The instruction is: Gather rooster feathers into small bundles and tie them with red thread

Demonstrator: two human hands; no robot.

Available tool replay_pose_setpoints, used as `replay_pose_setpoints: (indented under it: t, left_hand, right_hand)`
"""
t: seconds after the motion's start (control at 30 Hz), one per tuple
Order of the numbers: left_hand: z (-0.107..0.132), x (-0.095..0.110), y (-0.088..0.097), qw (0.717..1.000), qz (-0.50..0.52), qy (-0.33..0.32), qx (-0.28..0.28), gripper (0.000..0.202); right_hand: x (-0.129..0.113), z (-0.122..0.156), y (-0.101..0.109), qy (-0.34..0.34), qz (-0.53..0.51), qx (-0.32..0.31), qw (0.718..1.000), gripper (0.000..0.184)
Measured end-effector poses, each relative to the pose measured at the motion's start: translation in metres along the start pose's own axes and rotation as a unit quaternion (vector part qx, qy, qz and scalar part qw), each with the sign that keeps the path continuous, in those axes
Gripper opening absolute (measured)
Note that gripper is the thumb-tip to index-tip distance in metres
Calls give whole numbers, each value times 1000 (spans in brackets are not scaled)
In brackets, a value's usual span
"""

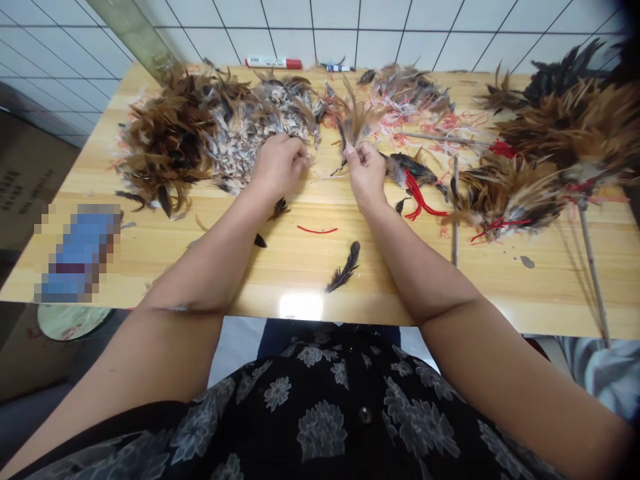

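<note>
Head view: wooden table (300,267) by tile wall (310,40) (feathers (170,140) heaped); left hand (277,167), right hand (365,173) pinch some

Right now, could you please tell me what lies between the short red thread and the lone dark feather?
Bare wooden tabletop lies between the red thread and the dark feather, in the head view.

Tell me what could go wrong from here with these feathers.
The left hand is at the speckled feather pile, which touches the brown feather pile, so the two might mix. The loose dark feather lies near the front edge of the wooden table and could slip off. Red thread beside the right hand, which pinches a brown feather tuft, could snag feathers.
</note>
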State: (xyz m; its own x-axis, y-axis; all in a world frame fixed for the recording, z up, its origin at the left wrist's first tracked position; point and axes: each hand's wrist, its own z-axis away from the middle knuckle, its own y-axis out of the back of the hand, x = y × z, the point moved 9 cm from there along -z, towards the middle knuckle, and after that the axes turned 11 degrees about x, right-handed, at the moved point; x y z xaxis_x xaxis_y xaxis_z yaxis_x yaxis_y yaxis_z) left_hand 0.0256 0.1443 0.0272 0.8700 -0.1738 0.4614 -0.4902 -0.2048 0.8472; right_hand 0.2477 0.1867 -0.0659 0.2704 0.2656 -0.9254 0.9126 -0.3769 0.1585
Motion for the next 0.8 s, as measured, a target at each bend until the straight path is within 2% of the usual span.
replay_pose_setpoints:
  t: [0.13,0.2,0.27,0.33,0.43,0.5,0.63,0.73,0.8]
  left_hand:
    - [15,8,35,996,70,23,41,20]
    - [25,9,41,995,92,25,14,22]
    - [37,6,39,994,100,28,-34,17]
    - [45,-2,40,994,94,37,-51,10]
    - [49,-15,54,997,56,51,6,11]
    - [48,-16,57,998,11,52,21,16]
    - [49,-8,35,994,-86,55,-45,31]
    - [51,2,12,985,-133,53,-92,31]
    - [53,7,2,983,-146,48,-102,29]
  right_hand:
    - [1,0,0,-1,8,-3,1000,54]
    - [1,0,-1,2,10,-5,1000,55]
    - [0,-1,-2,7,9,-5,1000,57]
    - [0,-3,-2,13,6,-4,1000,55]
    - [0,-6,-2,20,8,-4,1000,49]
    - [2,-9,-2,20,16,-7,1000,47]
    - [5,-13,-3,27,21,-13,999,50]
    - [4,-13,-3,29,7,-11,1000,54]
    - [0,-11,-2,26,6,-8,1000,52]
